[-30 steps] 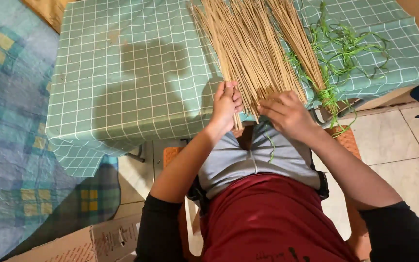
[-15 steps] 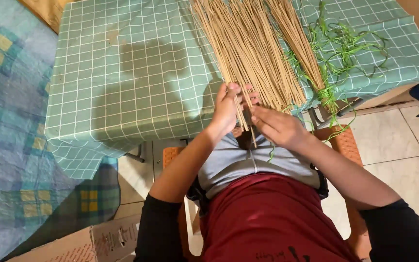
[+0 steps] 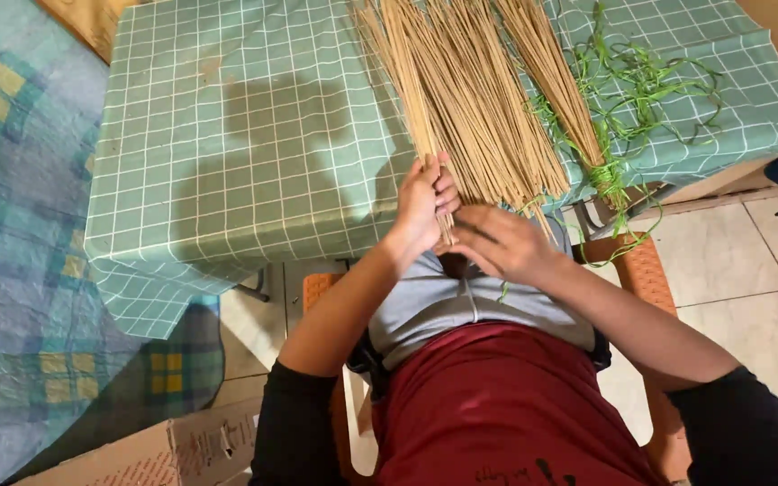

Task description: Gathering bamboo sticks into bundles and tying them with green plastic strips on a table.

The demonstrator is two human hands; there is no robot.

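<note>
- Left hand (image 3: 423,200): fingers closed round a small bunch of thin tan sticks (image 3: 461,108) near their lower ends, at the near edge of the table.
- Right hand (image 3: 497,241): fingers curled, meeting the lower tips of the same bunch just beside the left hand; whether it actually clamps a stick cannot be told, as the fingertips are turned away from the camera.
- Thin tan sticks: a broad, loose sheaf lies on the green checked tablecloth (image 3: 227,135), running from the far edge toward the person, lower ends overhanging the near edge above the lap.
- Second bundle (image 3: 556,76): lies just to the right of the main sheaf, bound near its lower end with green strips (image 3: 650,85); more of these strips lie tangled on the cloth beside it, some trailing over the edge.
- Seating: the person sits on an orange chair (image 3: 646,270), wearing a grey top and dark red garment.
- Surroundings: cardboard box (image 3: 164,450) on the floor at lower left; blue and yellow checked cloth (image 3: 11,225) along the left side.
</note>
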